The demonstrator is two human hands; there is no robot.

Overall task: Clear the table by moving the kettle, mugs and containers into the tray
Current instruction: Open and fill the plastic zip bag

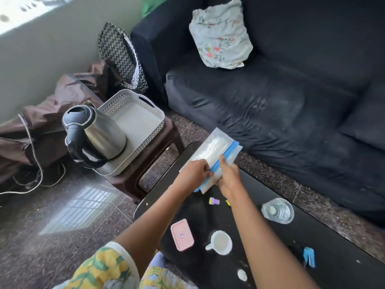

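Both hands hold a clear zip bag (214, 148) with a blue seal and white contents, above the far end of the black table (208, 265). My left hand (194, 174) pinches the seal's near end; my right hand (228, 175) grips the bag just beside it. A steel kettle (98, 134) with a black handle stands in the near corner of the white perforated tray (143, 113), which rests on a brown stool. On the table sit a white mug (221, 242), a pink-lidded container (182, 234) and a clear glass (278, 210).
A dark sofa (270, 105) with a floral cushion (219, 34) runs along the table's far side. A small purple item (214, 201), a blue clip (309, 256) and a white spot (242, 274) lie on the table. Cords (35, 163) and brown cloth (52, 105) lie left of the stool.
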